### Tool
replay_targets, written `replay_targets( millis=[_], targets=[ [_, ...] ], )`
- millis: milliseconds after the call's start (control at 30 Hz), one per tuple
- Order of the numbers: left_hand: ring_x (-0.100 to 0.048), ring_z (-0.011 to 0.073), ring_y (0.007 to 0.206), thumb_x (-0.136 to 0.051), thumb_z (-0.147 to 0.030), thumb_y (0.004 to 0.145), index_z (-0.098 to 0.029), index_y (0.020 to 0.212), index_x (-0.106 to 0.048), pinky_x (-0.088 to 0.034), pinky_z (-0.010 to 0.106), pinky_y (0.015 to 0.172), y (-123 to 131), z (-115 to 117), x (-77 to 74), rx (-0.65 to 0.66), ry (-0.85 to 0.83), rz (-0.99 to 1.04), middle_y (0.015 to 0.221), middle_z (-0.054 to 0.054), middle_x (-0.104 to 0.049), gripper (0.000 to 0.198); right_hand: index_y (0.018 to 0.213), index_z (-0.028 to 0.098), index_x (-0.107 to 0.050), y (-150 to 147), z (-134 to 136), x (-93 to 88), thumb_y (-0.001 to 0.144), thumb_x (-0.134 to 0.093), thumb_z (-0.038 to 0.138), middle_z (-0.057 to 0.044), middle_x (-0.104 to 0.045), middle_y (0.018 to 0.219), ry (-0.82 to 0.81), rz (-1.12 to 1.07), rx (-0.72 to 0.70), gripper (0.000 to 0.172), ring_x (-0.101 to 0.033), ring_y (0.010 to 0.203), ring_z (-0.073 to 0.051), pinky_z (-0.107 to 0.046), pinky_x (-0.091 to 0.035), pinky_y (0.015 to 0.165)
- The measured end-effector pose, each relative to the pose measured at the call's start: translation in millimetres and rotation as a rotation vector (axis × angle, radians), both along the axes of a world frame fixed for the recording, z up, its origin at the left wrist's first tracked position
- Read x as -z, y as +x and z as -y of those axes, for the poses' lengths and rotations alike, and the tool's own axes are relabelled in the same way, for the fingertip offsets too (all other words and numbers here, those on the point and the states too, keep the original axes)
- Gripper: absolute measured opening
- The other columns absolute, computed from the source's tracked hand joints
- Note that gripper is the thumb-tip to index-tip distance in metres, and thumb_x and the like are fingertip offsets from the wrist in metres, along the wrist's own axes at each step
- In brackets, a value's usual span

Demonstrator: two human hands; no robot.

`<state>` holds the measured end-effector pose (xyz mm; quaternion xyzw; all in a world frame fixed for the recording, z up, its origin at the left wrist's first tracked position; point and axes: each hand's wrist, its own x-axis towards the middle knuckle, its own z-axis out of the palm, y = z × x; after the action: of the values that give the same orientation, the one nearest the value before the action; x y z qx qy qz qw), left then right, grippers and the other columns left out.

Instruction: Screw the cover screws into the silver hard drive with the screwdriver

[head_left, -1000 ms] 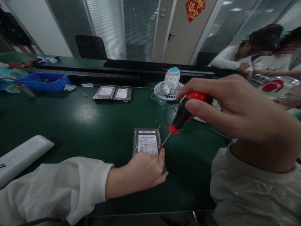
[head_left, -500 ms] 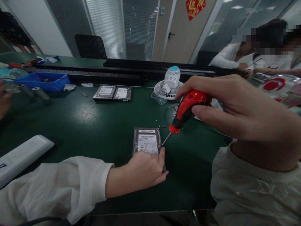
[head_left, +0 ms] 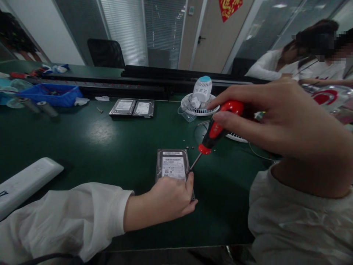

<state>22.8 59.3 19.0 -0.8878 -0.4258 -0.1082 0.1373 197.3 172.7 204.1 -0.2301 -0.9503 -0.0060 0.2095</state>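
A hard drive (head_left: 173, 165) with a white label lies on the green table near its front edge. My left hand (head_left: 172, 197) grips the drive across its near part and hides that end; the index finger reaches to the right edge beside the screwdriver tip. In my right hand (head_left: 271, 121) is a red and black screwdriver (head_left: 213, 132), held tilted by its handle between thumb and fingers. Its metal shaft slants down to the drive's right edge, where the exact contact is hard to make out. Several small screws (head_left: 191, 148) lie just beyond the drive.
Two more hard drives (head_left: 131, 108) lie farther back. A white fan (head_left: 202, 92) lies behind the screwdriver. At the left are a blue bin (head_left: 52, 96), metal cylinders (head_left: 46, 108) and a long white object (head_left: 30, 184). People sit at the far right.
My right hand has turned slightly on the screwdriver handle, its thumb shifting left and up. The left hand and drive stay put. Another person's hand at the far left has gone from view.
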Motion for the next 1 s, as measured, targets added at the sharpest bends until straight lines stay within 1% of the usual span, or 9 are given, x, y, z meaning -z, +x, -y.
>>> replay_targets(
  millis=[133,233,333,400,500,633,733,900,1000],
  targets=[
    [-0.068,0.0214,0.054,-0.061,-0.054,0.097,0.006,0.131,-0.067,-0.042,0.032,0.043,-0.1,-0.7,0.2,0.011,0.024,-0.004,0.072,0.013,-0.074,0.07,0.095,0.019,-0.07,-0.9,1.0,0.7,0.101,-0.051,0.044,0.0,-0.063,0.067,-0.033,0.016,0.001,0.032,-0.054,0.057,-0.014,-0.035,-0.038,0.061],
    [-0.067,0.0211,0.053,-0.06,-0.054,0.098,0.006,0.132,-0.066,-0.042,0.032,0.043,-0.1,-0.4,0.0,0.011,0.017,-0.005,0.072,0.013,-0.074,0.07,0.105,0.013,-0.067,-0.8,-0.7,0.3,0.099,-0.043,0.031,-0.003,-0.066,0.079,-0.04,0.036,-0.1,0.031,-0.056,0.064,-0.014,-0.035,-0.04,0.064],
    [-0.067,0.0213,0.052,-0.059,-0.055,0.098,0.006,0.133,-0.066,-0.041,0.032,0.043,-0.1,-0.2,0.0,0.004,0.004,-0.011,0.071,0.012,-0.074,0.07,0.105,0.011,-0.067,-0.2,-0.2,-0.2,0.092,-0.048,0.021,-0.002,-0.063,0.076,-0.014,0.034,-0.124,0.025,-0.051,0.06,-0.011,-0.033,-0.039,0.062],
    [-0.067,0.0213,0.053,-0.058,-0.055,0.098,0.006,0.133,-0.066,-0.041,0.032,0.043,0.0,0.0,0.1,0.003,0.003,-0.011,0.071,0.013,-0.074,0.07,0.094,0.014,-0.071,1.1,2.2,-1.0,0.096,-0.055,0.028,0.0,-0.058,0.066,0.0,0.034,-0.06,0.02,-0.047,0.056,-0.011,-0.033,-0.036,0.059],
    [-0.067,0.0212,0.054,-0.058,-0.055,0.099,0.005,0.134,-0.066,-0.041,0.031,0.043,0.2,0.5,0.5,0.001,-0.007,-0.015,0.073,0.014,-0.075,0.07,0.083,0.019,-0.071,3.8,6.6,-2.6,0.099,-0.058,0.042,0.001,-0.052,0.057,0.051,0.036,0.002,0.031,-0.043,0.051,-0.011,-0.035,-0.032,0.056],
    [-0.067,0.0215,0.053,-0.059,-0.054,0.098,0.006,0.134,-0.066,-0.042,0.032,0.042,0.1,0.9,0.2,-0.004,-0.01,-0.028,0.075,0.014,-0.075,0.07,0.087,0.021,-0.068,3.1,10.0,-3.0,0.103,-0.041,0.032,-0.002,-0.061,0.068,0.044,0.075,-0.095,0.033,-0.051,0.057,-0.014,-0.036,-0.038,0.059],
    [-0.068,0.022,0.054,-0.058,-0.053,0.098,0.005,0.133,-0.066,-0.042,0.033,0.043,0.1,0.6,-1.3,-0.014,-0.007,-0.028,0.075,0.014,-0.075,0.069,0.09,0.02,-0.067,-0.9,12.3,-1.1,0.102,-0.043,0.027,-0.002,-0.067,0.078,0.084,0.051,-0.134,0.027,-0.058,0.064,-0.015,-0.035,-0.041,0.064],
    [-0.067,0.0218,0.052,-0.059,-0.054,0.098,0.005,0.133,-0.067,-0.042,0.033,0.042,0.3,0.3,-2.1,-0.018,-0.015,-0.015,0.074,0.013,-0.075,0.069,0.092,0.019,-0.068,-3.7,14.7,-0.8,0.104,-0.05,0.042,0.003,-0.057,0.06,0.128,0.03,-0.084,0.032,-0.048,0.052,-0.011,-0.034,-0.034,0.06],
    [-0.067,0.0217,0.052,-0.059,-0.055,0.098,0.005,0.134,-0.066,-0.041,0.033,0.042,0.0,0.2,-0.2,-0.018,-0.01,-0.014,0.073,0.013,-0.075,0.07,0.091,0.019,-0.065,-3.5,12.9,-2.4,0.104,-0.042,0.033,0.0,-0.061,0.069,0.032,0.066,-0.13,0.03,-0.051,0.058,-0.014,-0.034,-0.035,0.062]
  ],
)
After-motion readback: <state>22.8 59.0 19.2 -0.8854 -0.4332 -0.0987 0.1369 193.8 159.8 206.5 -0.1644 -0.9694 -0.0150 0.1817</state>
